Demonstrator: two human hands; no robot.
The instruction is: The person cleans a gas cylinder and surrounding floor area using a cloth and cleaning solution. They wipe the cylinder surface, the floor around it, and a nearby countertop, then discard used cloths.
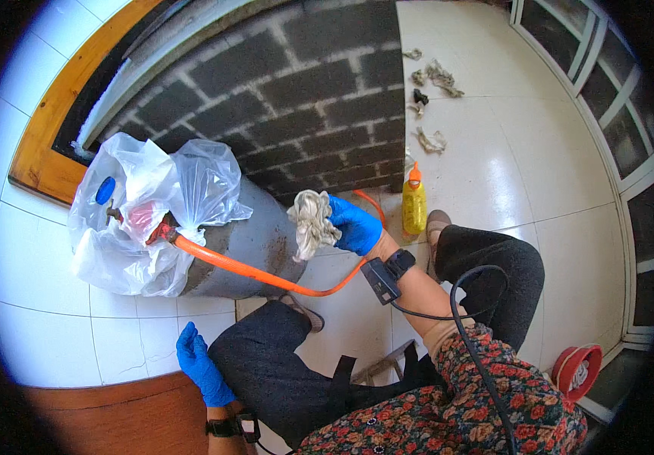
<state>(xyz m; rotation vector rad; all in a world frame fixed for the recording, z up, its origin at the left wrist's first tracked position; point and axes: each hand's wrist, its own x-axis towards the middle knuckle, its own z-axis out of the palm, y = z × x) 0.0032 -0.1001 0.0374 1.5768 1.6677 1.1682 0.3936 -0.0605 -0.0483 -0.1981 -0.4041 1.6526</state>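
My right hand (355, 224), in a blue glove, grips a crumpled, grey-stained white cloth (314, 223) in front of the tiled wall (304, 108), which is dark with pale joints. My left hand (199, 358), also gloved in blue, is held beside my left knee, its fingers together and nothing visible in it. Left of the cloth, a grey gas cylinder (264, 244) has its top wrapped in clear plastic bags (133, 256). An orange hose (230, 264) runs from the red fitting (162, 230) on the cylinder and passes behind my right wrist.
A bottle of yellow liquid with an orange top (414, 205) stands near my right foot. Several crumpled cloths (441, 77) lie on the floor beyond it. A red container (577, 372) is at the lower right, near a white-framed glazed door (617, 185). Brown wooden furniture (116, 415) is at lower left.
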